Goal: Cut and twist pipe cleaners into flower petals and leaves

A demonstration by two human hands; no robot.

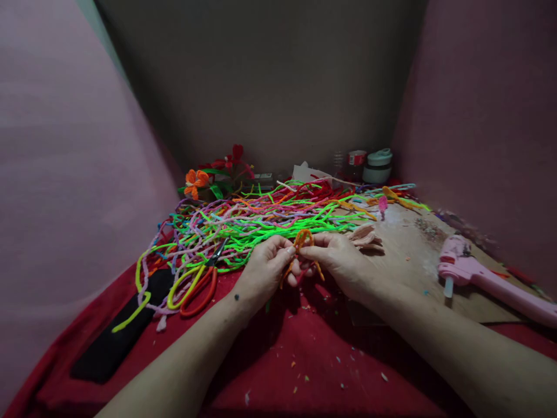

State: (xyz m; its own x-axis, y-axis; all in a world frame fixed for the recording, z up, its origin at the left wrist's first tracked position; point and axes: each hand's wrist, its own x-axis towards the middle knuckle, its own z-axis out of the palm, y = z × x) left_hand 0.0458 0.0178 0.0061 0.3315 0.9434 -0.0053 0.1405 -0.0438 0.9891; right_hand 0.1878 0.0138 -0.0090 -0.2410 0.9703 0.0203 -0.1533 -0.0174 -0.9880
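Note:
My left hand (267, 268) and my right hand (337, 258) meet at the middle of the red cloth (304, 360). Both pinch the same orange pipe cleaner (303, 239), which is bent into a small loop between the fingertips, its ends hanging down below them. Just beyond the hands lies a big tangle of pipe cleaners (243, 223) in green, pink, orange, red and purple.
Orange-handled scissors (201, 284) lie left of my left hand, beside a black case (117, 337). A pink glue gun (478, 276) rests on a wooden board (413, 255) at right. Finished pipe-cleaner flowers (213, 174) and small jars (369, 165) stand at the back wall.

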